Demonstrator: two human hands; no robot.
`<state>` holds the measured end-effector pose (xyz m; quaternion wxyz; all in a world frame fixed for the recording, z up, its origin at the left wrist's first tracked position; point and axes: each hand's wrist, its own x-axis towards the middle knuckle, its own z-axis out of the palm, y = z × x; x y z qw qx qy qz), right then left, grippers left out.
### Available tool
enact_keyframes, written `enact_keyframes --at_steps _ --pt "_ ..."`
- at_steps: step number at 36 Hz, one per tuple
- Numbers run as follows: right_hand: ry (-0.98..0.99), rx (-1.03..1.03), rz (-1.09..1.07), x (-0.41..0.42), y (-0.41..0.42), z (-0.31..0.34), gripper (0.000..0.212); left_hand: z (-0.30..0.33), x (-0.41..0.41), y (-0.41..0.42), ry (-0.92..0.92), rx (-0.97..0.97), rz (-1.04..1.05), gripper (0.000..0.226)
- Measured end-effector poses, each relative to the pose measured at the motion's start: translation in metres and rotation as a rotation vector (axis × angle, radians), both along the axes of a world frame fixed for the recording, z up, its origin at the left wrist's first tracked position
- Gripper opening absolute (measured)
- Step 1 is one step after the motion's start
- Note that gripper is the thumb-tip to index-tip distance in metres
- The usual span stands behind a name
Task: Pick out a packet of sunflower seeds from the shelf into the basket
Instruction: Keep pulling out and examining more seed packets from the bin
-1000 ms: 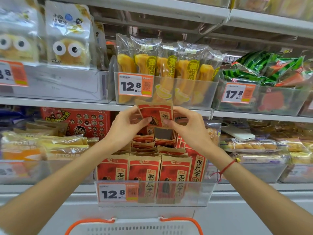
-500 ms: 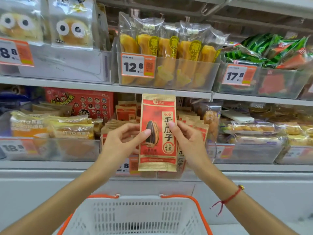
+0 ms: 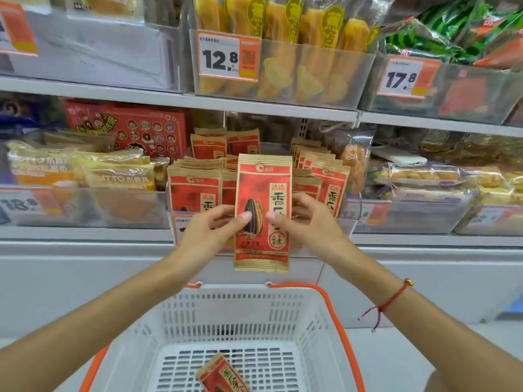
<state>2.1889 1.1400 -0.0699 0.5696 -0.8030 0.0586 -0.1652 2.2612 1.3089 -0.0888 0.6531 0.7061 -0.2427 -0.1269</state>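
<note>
Both hands hold one upright packet of sunflower seeds in front of the shelf: the left hand pinches its left edge, thumb on the printed face and the other fingers hidden behind, while the right hand pinches the right edge the same way. A red string bracelet circles the right wrist. The packet hangs in the air above the far rim of the white basket and touches neither the basket nor the shelf stock.

At far left a price tag is cut by the frame, and the tag on the yellow snack bin is blurred behind clear plastic. Behind the held packet, the sunflower seed bin shows rows of like packets; its own price label is mostly hidden by the hands. Above, a clear bin of yellow sticks carries a 12.8 tag; to the right, a 17.8 tag fronts green striped packs.

Below, the basket stands open-topped with orange handles lying along its rim. A second seed packet lies flat on its floor, cut off by the bottom edge.
</note>
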Motion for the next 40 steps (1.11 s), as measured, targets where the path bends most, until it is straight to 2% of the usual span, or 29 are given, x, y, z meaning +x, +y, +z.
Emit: enact_keyframes --at_steps 2,6,12,16,19,23,27,32,34,40 --pt "-0.014 0.064 -0.033 0.001 -0.002 0.001 0.020 0.000 0.000 0.002 -0.016 0.020 -0.026 0.016" --pt "-0.119 0.121 -0.121 0.001 -0.005 0.002 0.008 -0.004 0.001 0.003 -0.042 0.071 -0.066 0.019" --pt "-0.171 0.205 -0.171 0.000 -0.007 0.000 0.006 -0.004 -0.003 -0.002 0.023 0.050 -0.129 0.022" --pt "-0.180 0.224 -0.166 0.000 -0.007 0.000 0.009 -0.004 -0.003 -0.004 -0.043 0.043 -0.100 0.020" --pt "-0.085 0.213 -0.121 0.002 -0.011 0.002 0.012 -0.004 -0.004 -0.002 -0.089 0.007 -0.052 0.020" --pt "0.166 0.293 0.143 0.001 -0.016 0.007 0.030 0.000 -0.006 -0.002 -0.093 -0.078 0.048 0.021" --pt "0.195 0.370 0.208 -0.001 -0.016 0.008 0.035 0.002 -0.008 -0.004 -0.100 -0.128 0.090 0.016" --pt "0.183 0.258 0.218 -0.002 -0.015 0.010 0.043 0.003 -0.008 -0.007 -0.056 -0.176 0.140 0.013" --pt "0.158 0.162 0.211 -0.004 -0.012 0.008 0.047 0.005 -0.006 -0.007 -0.064 -0.181 0.170 0.023" --pt "-0.094 0.082 0.119 -0.008 0.005 0.006 0.040 0.013 -0.009 -0.002 -0.162 -0.192 0.218 0.028"
